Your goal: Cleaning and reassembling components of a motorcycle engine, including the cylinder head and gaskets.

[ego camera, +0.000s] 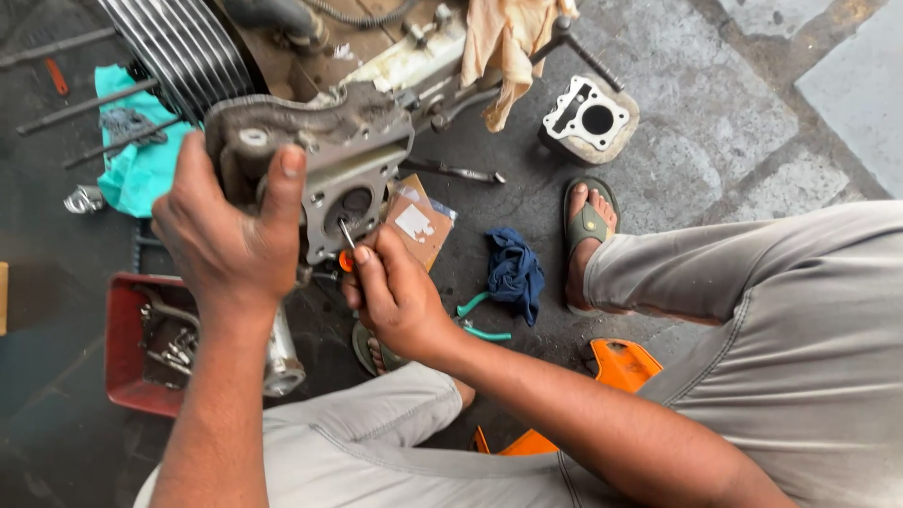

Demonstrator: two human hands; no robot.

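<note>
Now you work a cylinder head (329, 160), upper centre.
Your left hand (226, 235) clamps it; your right hand (395, 296) pinches an orange-handled screwdriver (346, 246) against it.

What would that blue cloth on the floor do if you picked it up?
The blue cloth would probably flop and hang, since it lies crumpled in soft folds. It looks light for its size. It likely won't roll or tip, being a slack heap flat on the concrete floor.
</note>
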